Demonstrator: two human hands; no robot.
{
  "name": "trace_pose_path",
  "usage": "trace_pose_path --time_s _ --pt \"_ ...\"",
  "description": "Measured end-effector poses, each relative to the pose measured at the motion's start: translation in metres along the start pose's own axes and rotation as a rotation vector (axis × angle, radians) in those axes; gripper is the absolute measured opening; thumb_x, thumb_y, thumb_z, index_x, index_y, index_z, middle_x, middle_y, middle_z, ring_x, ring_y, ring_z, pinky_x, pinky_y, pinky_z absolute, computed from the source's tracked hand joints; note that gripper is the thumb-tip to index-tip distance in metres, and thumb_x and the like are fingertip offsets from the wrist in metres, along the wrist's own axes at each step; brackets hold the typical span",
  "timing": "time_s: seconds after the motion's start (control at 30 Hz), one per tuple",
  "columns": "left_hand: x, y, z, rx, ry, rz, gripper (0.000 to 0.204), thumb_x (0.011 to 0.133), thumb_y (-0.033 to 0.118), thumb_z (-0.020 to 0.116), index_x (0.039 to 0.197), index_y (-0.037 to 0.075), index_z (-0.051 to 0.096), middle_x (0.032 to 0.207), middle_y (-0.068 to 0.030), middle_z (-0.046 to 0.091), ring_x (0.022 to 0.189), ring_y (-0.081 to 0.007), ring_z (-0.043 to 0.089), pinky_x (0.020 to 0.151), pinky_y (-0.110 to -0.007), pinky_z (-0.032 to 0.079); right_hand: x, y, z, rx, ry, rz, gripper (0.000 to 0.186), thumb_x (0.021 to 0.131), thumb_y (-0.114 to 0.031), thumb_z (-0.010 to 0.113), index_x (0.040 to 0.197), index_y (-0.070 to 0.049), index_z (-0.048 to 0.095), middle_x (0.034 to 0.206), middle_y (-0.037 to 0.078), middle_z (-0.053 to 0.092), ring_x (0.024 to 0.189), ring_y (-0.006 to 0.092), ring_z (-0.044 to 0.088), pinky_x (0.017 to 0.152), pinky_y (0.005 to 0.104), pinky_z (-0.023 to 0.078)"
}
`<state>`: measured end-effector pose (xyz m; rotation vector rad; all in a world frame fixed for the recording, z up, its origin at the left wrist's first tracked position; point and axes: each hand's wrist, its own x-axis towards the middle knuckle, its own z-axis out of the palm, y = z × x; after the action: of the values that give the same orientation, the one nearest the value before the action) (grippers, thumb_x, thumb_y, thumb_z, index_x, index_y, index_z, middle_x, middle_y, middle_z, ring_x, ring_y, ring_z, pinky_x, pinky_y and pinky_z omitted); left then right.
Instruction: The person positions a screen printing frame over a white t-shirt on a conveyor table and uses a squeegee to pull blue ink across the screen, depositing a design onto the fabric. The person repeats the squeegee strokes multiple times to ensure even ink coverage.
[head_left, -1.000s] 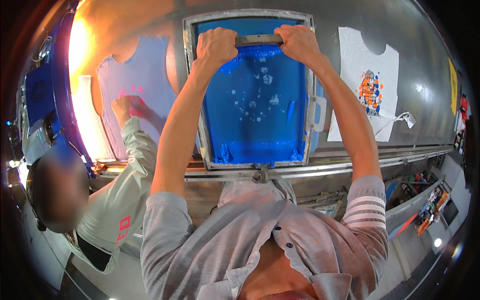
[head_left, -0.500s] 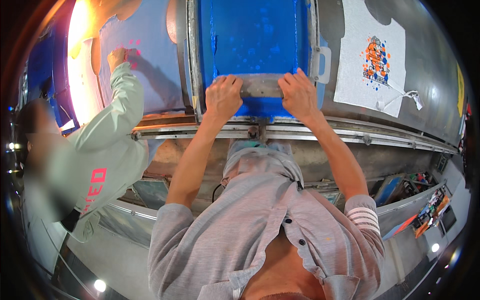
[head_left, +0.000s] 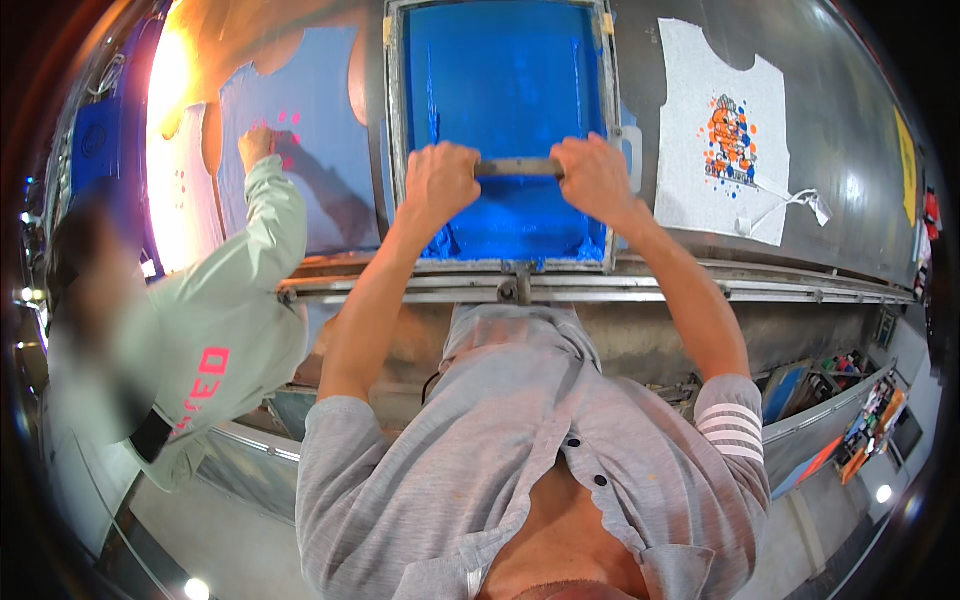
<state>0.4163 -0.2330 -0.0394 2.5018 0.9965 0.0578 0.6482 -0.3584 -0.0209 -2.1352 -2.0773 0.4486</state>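
Squeegee [head_left: 517, 167]: narrow straight bar, greyish, long axis left to right, over the near half of the screen. Left hand [head_left: 441, 182] and right hand [head_left: 597, 180]: fingers closed around it, one toward each end. Screen frame [head_left: 397, 120]: rectangular, worn, longer near to far; contains glossy blue ink [head_left: 505, 90], ridged along both sides, clumped in the near corners. Right: white cloth panel [head_left: 685, 150], orange-and-blue print. Left: bluish cloth panel [head_left: 315, 85], pink dots.
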Motion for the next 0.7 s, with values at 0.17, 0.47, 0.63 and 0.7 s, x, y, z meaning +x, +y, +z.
trace_pose_path --time_s 0.17,0.47,0.63,0.7 --pt "0.142 -0.033 -0.033 0.093 0.019 -0.016 0.038 0.074 0.011 0.064 0.107 0.017 0.083 0.091 -0.0203 0.075 0.085 -0.0416 0.073 0.076 -0.050 0.059 0.129 0.075 -0.020 -0.105 0.134 -0.042 0.017 0.081 -0.011 0.071 0.098 -0.013 0.073 0.093 0.007 0.072 0.096 0.0351 0.069 0.100 0.0522 0.053" --pt "0.207 -0.058 -0.022 0.122 0.014 0.011 0.041 0.074 0.012 0.065 0.111 0.015 0.080 0.098 -0.0146 0.077 0.089 -0.0399 0.072 0.076 -0.050 0.058 0.193 0.113 -0.009 -0.101 0.155 -0.078 0.019 0.080 -0.006 0.064 0.097 -0.010 0.069 0.092 0.007 0.069 0.094 0.0317 0.068 0.109 0.0507 0.047" --pt "0.114 -0.040 0.010 0.109 0.066 0.030 0.029 0.073 0.007 0.066 0.100 0.013 0.078 0.097 -0.0088 0.075 0.085 -0.0342 0.073 0.068 -0.047 0.057 0.113 0.064 0.007 -0.036 0.148 -0.108 0.013 0.078 -0.003 0.064 0.089 -0.009 0.065 0.084 0.009 0.063 0.088 0.0308 0.066 0.112 0.0521 0.045" --pt "0.070 -0.030 0.022 0.097 0.091 0.019 0.027 0.072 0.005 0.066 0.096 0.012 0.076 0.096 -0.0074 0.074 0.085 -0.0312 0.073 0.065 -0.044 0.057 0.076 0.043 0.016 0.010 0.171 -0.122 0.011 0.078 -0.002 0.065 0.087 -0.008 0.064 0.084 0.009 0.061 0.086 0.0311 0.065 0.112 0.0514 0.045"
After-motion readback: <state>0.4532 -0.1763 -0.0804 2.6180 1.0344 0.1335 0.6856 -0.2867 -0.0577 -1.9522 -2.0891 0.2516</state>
